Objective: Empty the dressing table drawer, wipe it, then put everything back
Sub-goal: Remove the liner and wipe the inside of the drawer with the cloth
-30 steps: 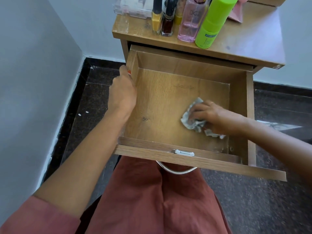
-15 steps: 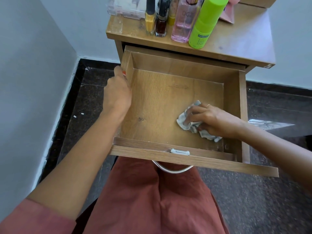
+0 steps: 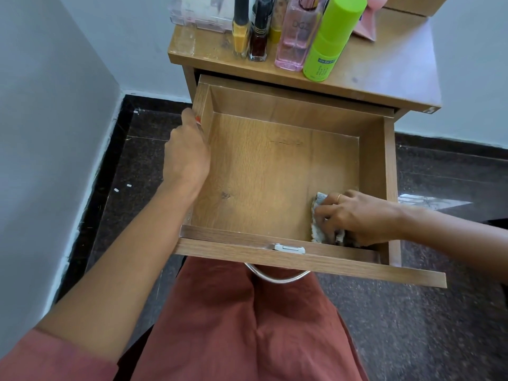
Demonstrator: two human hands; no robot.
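The wooden drawer (image 3: 264, 171) of the dressing table (image 3: 384, 67) is pulled out over my lap, and its floor holds nothing but a cloth. My left hand (image 3: 187, 152) grips the drawer's left side wall near the back. My right hand (image 3: 357, 215) holds a crumpled grey-white cloth (image 3: 319, 218) and presses it onto the drawer floor in the near right corner. Part of the cloth is hidden under my fingers.
On the tabletop stand a green bottle (image 3: 330, 42), a pink perfume bottle (image 3: 295, 37), two nail polish bottles (image 3: 248, 31) and a clear plastic box (image 3: 200, 12). A metal handle (image 3: 275, 276) hangs under the drawer front. A grey wall is on the left; the floor is dark.
My right hand slid the cloth from the middle of the drawer floor to the near right corner. My left hand kept its grip on the left wall.
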